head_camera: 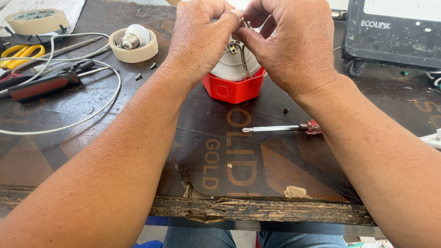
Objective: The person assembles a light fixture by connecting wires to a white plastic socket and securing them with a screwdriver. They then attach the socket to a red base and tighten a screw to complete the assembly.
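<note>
My left hand [200, 39] and my right hand [289, 43] meet above a red octagonal box [234, 89] that carries a white round fitting [229, 66]. Both hands pinch thin wires [243, 57] that rise from the fitting; the fingertips hide the wire ends. A screwdriver with a red handle [280, 128] lies on the board just in front of the box, under my right forearm.
At the left lie a tape roll [138, 50] with a light bulb [133, 36] inside it, another tape roll [36, 20], yellow-handled scissors [20, 53], a white cable [87, 115], a dark red-and-black tool [43, 85] and loose screws [138, 76]. A dark case [395, 32] stands at the back right. The board's worn front edge [257, 209] is near me.
</note>
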